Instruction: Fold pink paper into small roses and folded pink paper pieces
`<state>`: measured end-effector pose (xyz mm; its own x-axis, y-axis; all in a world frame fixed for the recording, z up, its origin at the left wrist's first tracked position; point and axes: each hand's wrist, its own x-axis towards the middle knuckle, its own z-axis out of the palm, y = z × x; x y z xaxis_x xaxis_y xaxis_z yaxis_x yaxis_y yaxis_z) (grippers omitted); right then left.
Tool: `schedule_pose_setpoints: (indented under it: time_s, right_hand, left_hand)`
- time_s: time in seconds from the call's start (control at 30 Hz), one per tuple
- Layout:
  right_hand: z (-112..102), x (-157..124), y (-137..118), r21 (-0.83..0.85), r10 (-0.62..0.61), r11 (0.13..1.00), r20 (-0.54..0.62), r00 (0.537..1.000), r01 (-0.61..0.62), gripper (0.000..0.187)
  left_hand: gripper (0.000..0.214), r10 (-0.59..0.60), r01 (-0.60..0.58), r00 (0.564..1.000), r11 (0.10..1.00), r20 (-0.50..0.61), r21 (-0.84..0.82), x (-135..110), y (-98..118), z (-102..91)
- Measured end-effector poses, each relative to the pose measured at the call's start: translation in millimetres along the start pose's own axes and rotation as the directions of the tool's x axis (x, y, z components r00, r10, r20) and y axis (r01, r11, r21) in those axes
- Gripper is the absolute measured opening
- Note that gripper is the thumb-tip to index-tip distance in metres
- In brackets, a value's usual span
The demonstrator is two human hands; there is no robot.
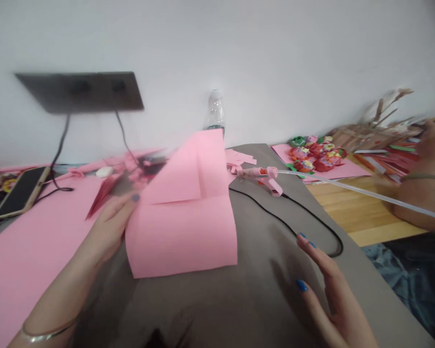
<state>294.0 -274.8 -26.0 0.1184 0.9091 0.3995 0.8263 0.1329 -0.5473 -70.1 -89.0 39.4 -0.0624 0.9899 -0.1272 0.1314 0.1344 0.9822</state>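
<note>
**White wall, grey board, one pink sheet held up**

White wall (pixel 275 48) filled the background, plain and matte, with a dark panel (pixel 79 92) fixed to it and cables hanging from that. Below it we saw a wide grey-brown board (pixel 239 299), dull and smooth, laid across the wooden counter (pixel 348 212). A large flat pink sheet (pixel 29 241) lay beside it on the left.

The folded pink paper (pixel 181 232) was next in size. It was thin and stiff enough to stand tilted up off the board, its lower edge running left to right and an upper flap creased down over its face. Our left hand (pixel 108 227) held it at its left edge, the grip pinched on the paper with the thumb (pixel 132 200) on the near side. Our right hand (pixel 329 290) hovered over the board with its grip spread and flat, holding nothing. The paper lay up and to the left of that hand, well apart, so the left hand was by far the nearer.

Smaller things sat behind:
- a pink glue gun (pixel 271 180) with a long clear stick (pixel 366 193) and a black cord (pixel 311 217)
- a cluster of paper flowers (pixel 315 154)
- a phone (pixel 21 191)
- a clear bottle (pixel 215 111)
</note>
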Motion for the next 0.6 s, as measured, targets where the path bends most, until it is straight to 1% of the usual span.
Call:
schedule_pose_setpoints:
  time_s: [0.03,0.07,0.1,0.13,0.17,0.2,0.23,0.3,0.33,0.4,0.43,0.5,0.57,0.6]
  right_hand:
    - [2,4,-3,0.006,-0.030,1.000,0.011,0.999,0.030,0.059]
    - [4,9,-7,0.009,-0.078,0.997,0.028,0.997,0.077,0.061]
    - [6,13,-11,0.010,-0.144,0.990,0.047,0.988,0.144,0.064]
    - [8,19,-17,0.007,-0.220,0.975,0.072,0.973,0.220,0.067]
    - [10,24,-25,-0.002,-0.299,0.954,0.110,0.948,0.301,0.070]
    - [12,29,-33,-0.009,-0.380,0.923,0.157,0.912,0.386,0.074]
    - [16,33,-42,-0.011,-0.445,0.888,0.234,0.865,0.460,0.077]
    - [25,39,-62,0.022,-0.552,0.805,0.396,0.734,0.593,0.082]
    - [31,40,-71,0.051,-0.602,0.759,0.436,0.669,0.650,0.081]
    - [44,42,-86,0.105,-0.659,0.691,0.498,0.564,0.715,0.070]
    - [49,43,-91,0.123,-0.667,0.675,0.521,0.532,0.727,0.069]
    - [55,44,-97,0.162,-0.670,0.659,0.570,0.476,0.734,0.072]
    - [57,45,-97,0.200,-0.675,0.647,0.600,0.430,0.736,0.072]
    - [56,46,-96,0.211,-0.680,0.640,0.604,0.416,0.739,0.072]
  left_hand:
    - [0.052,-0.092,0.091,0.996,0.994,-0.014,-0.065,-8,-8,-2.7]
    - [0.054,-0.162,0.160,0.987,0.981,-0.004,-0.113,-15,-16,-3.0]
    - [0.055,-0.216,0.218,0.976,0.965,0.036,-0.142,-23,-23,-1.3]
    - [0.054,-0.236,0.246,0.968,0.957,0.080,-0.154,-31,-29,2.1]
    - [0.052,-0.238,0.251,0.967,0.955,0.092,-0.161,-39,-33,6.6]
    - [0.051,-0.249,0.264,0.963,0.950,0.106,-0.166,-46,-37,11.9]
    - [0.051,-0.250,0.267,0.962,0.946,0.112,-0.182,-52,-39,17.5]
    - [0.052,-0.246,0.264,0.963,0.939,0.106,-0.221,-65,-41,27.5]
    - [0.054,-0.264,0.280,0.960,0.929,0.096,-0.244,-71,-41,31.3]
    - [0.062,-0.323,0.343,0.939,0.896,0.118,-0.281,-80,-40,35.8]
    - [0.067,-0.343,0.369,0.929,0.883,0.136,-0.291,-84,-39,36.6]
    - [0.076,-0.344,0.381,0.923,0.876,0.171,-0.295,-90,-39,36.4]
    - [0.080,-0.320,0.362,0.930,0.884,0.182,-0.295,-92,-38,35.5]
    - [0.080,-0.316,0.360,0.931,0.884,0.185,-0.299,-92,-38,35.4]
